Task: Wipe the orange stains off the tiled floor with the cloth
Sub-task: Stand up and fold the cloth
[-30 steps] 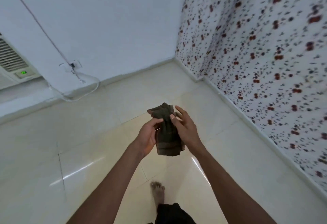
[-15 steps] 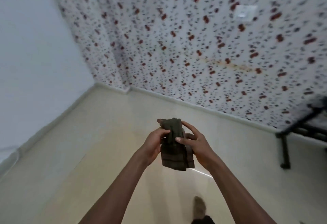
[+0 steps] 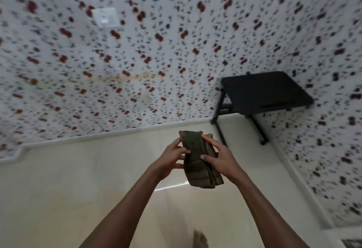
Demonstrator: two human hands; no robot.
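Cloth: a dark, olive-brown folded cloth [image 3: 199, 161] is held upright in mid-air between both hands, above the floor at the centre of the scene, its lower end hanging free below the palms.
Left hand: the left hand [image 3: 171, 159] grips the cloth's left edge, fingers curled round it and the thumb pressed on the near face.
Right hand: the right hand [image 3: 221, 160] holds the cloth's right side, thumb pinching the near face, with one finger laid straight along the upper edge.
Floor: the pale cream tiled floor [image 3: 78, 179] spreads below the arms, with a bright streak of reflected light just under the cloth; no orange marks can be made out on the tiles in this view.
Foot: a bare foot [image 3: 199, 240], blurred, shows at the near edge.
Wall: patterned wallpaper [image 3: 137, 61] with red and dark flecks covers the far and right walls; a faint yellowish streak crosses it at mid-height.
Switch plate: a white switch plate [image 3: 106, 17] sits high on the far wall, left of centre.
Table: a small black table [image 3: 264, 91] on thin legs stands in the far right corner, well apart from the hands.
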